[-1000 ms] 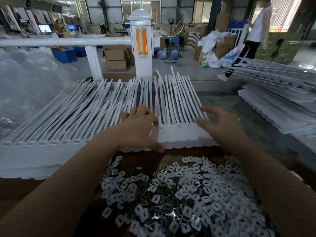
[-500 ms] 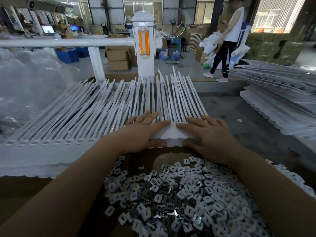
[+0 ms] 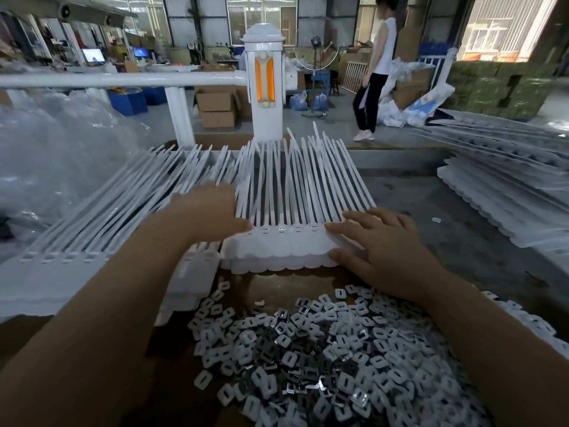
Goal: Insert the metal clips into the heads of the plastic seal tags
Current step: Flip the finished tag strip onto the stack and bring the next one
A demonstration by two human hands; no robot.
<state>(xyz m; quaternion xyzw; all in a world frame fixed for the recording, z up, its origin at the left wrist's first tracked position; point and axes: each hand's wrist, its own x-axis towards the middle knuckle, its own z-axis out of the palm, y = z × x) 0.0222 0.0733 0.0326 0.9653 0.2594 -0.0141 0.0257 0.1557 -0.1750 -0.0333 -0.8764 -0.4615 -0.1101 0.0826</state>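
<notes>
- The tags (image 3: 277, 241) lie as a joined strip near the table's middle, heads toward the person, tails fanned toward the far edge; this presents the head slots upward for loading.
- The left hand (image 3: 212, 211) lies on the strip's left end, thumb extended; whether its fingers are curled or flat cannot be told.
- The right hand (image 3: 378, 241) rests flat, fingers spread, on the strip's right end. Both hands appear to square and steady the strip.
- The clips (image 3: 323, 359) lie heaped at the near edge, just below the heads, within short reach. None is held yet.
- More strips (image 3: 498, 192) are stacked at the right edge.
</notes>
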